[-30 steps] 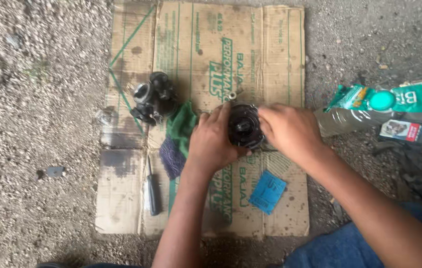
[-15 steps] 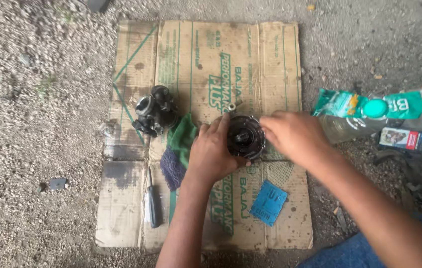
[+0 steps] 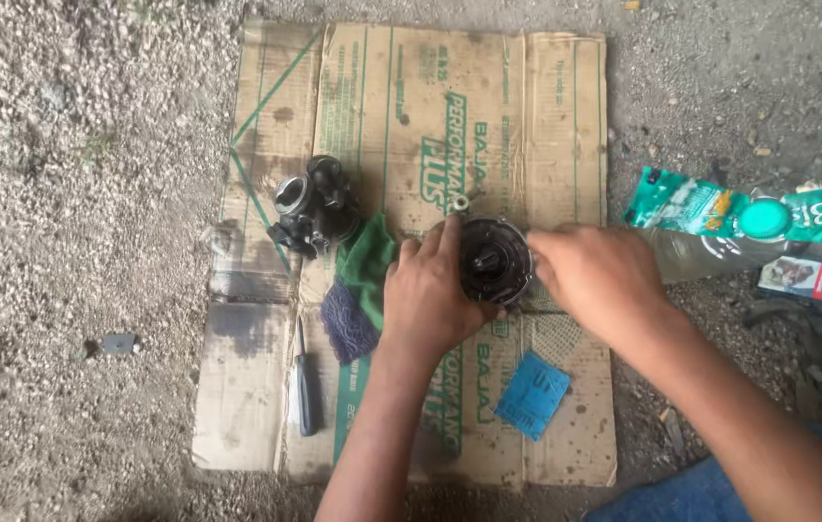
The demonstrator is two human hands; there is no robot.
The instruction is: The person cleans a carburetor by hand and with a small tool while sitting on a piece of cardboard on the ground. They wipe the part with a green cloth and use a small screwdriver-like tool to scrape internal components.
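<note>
A: What are the hands on?

B: Both hold a round black machine part [image 3: 495, 261] with a metal rim, resting near the middle of a flattened cardboard sheet [image 3: 546, 106] laid on gravel ground [image 3: 73, 193]. The left hand [image 3: 430, 300] grips it from about eight o'clock, fingers curled against the rim and the forefinger stretched up along its edge. The right hand [image 3: 600, 280] closes on it from three o'clock, fingertips pressed to the rim.

A: So neither hand is spread free?

B: No, both are clamped on that part, one at each side.

A: What lies around it?

B: At ten o'clock from the part, well apart, sits a dark carburettor-like body [image 3: 312, 205]. Just beside the left hand, at nine o'clock, lies a green cloth [image 3: 365, 266] with a dark blue-purple rag [image 3: 345, 324] touching its lower edge. At seven o'clock a screwdriver [image 3: 305, 387] lies on the cardboard, shaft pointing to twelve. At six o'clock there is a small blue square of abrasive paper [image 3: 533, 394].

A: And off the cardboard?

B: At three o'clock, on the ground, a green plastic packet [image 3: 720, 208] and a small dark packet [image 3: 807, 278] below it. Blue trouser cloth [image 3: 711, 488] shows at five o'clock.
</note>
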